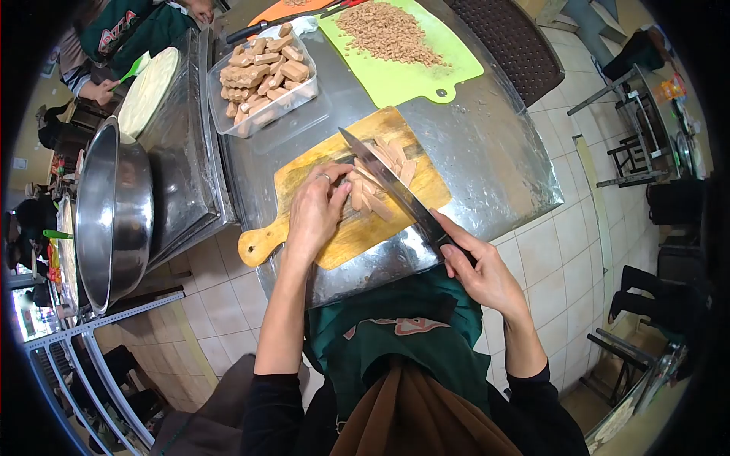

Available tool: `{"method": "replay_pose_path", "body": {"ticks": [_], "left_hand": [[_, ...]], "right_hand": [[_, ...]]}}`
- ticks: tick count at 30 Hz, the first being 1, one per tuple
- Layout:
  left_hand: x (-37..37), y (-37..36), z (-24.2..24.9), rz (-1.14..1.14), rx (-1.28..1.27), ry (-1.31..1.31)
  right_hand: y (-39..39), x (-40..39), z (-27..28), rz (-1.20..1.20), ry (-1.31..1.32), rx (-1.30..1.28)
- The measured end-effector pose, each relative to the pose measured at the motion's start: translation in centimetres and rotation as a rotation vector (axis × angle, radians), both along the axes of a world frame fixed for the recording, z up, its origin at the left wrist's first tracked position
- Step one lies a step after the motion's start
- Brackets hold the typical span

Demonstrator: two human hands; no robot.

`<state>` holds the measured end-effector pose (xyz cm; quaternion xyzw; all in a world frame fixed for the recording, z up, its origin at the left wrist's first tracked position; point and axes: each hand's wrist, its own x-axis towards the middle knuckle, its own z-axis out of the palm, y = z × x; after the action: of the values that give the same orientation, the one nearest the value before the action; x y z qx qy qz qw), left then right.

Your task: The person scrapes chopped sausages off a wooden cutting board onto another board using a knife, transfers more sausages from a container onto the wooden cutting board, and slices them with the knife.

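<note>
My right hand [485, 267] is wrapped round the black handle of a large kitchen knife [397, 186]. Its blade slants up and left across cut sausage strips [369, 204] on a wooden cutting board [334, 247]. On the near side of the blade, my left hand [315, 211] has its fingers curled onto some of these strips, holding them against the board. More strips [394, 154] lie on the blade's far side. Exactly where the edge meets the sausage is hard to make out.
Behind the board stands a plastic container [277, 118] heaped with sausages [262, 72]. A lime-green cutting board [462, 72] bears finely diced sausage [391, 34]. At left are a big metal bowl [114, 216] and a dough sheet [150, 91], beside a co-worker's hand [99, 91] with a green utensil.
</note>
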<state>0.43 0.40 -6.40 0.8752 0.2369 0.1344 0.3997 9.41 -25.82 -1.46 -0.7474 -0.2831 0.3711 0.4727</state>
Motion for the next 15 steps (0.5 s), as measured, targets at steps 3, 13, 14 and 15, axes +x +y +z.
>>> {"method": "replay_pose_path", "body": {"ticks": [3,13,14,15], "left_hand": [[0.5,0.5,1.0,-0.077,0.089,0.087],[-0.6,2.8,0.7,-0.008,-0.067,0.115],[-1.4,2.8,0.7,0.062,-0.091,0.123],[-2.3,2.9,0.6,0.134,-0.115,0.131]], "right_hand": [[-0.3,-0.4,0.1,-0.005,-0.003,0.002],[-2.1,-2.4,0.3,0.148,-0.036,-0.022],[-2.2,-2.4,0.4,0.171,-0.044,-0.055],[-2.2,-2.4,0.6,0.195,-0.050,-0.088]]}}
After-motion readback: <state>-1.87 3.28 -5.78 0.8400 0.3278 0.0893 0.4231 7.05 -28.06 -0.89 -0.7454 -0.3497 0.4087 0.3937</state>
